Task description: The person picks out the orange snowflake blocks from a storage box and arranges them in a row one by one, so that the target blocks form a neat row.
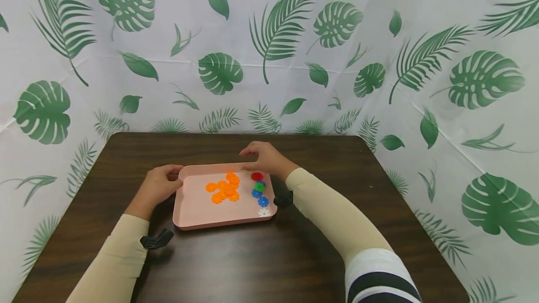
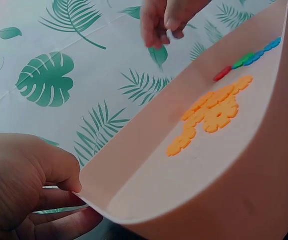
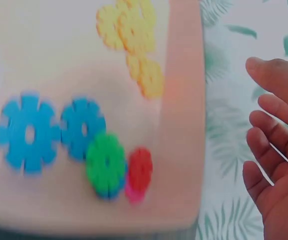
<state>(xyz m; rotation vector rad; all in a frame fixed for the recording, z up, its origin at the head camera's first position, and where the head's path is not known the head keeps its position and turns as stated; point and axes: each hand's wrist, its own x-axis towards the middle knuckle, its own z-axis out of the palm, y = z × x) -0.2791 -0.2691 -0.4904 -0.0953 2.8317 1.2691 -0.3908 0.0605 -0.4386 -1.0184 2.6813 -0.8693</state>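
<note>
The left hand (image 1: 158, 185) has its thumb and fingers pinched on the side of the pink tray (image 1: 193, 209), close to its far corner. It looks like this is to keep the tray from sliding about on the brown table (image 1: 219, 265) under it. The right hand (image 1: 269, 159) is up over the far edge of the tray, near the other far corner. Its fingers are loose and a bit bent, and I see nothing held in them. There is a small pale spot by the fingertips in the left wrist view, but I cannot tell what it is. That hand may be kept high so it does not bump the bits below.

The orange pieces (image 1: 228, 192) sit in a heap on the tray, between the two hands. The other colors are in a wiggly row at the right side, maybe to keep them apart from the orange. The red piece (image 1: 257, 176) is nearest to the right fingers. Next come the green piece (image 1: 259, 187) and the blue pieces (image 1: 263, 201), and the white piece (image 1: 264, 212) is farthest from those fingers.

All the pieces are flat and round, like little flowers, with slots cut around the edge. The blue ones plainly have a hole in the middle. The green one lies on top of a blue one. A bit of pink (image 3: 135, 194) peeks out by the red. The tray is smooth, with low walls and round corners.
</note>
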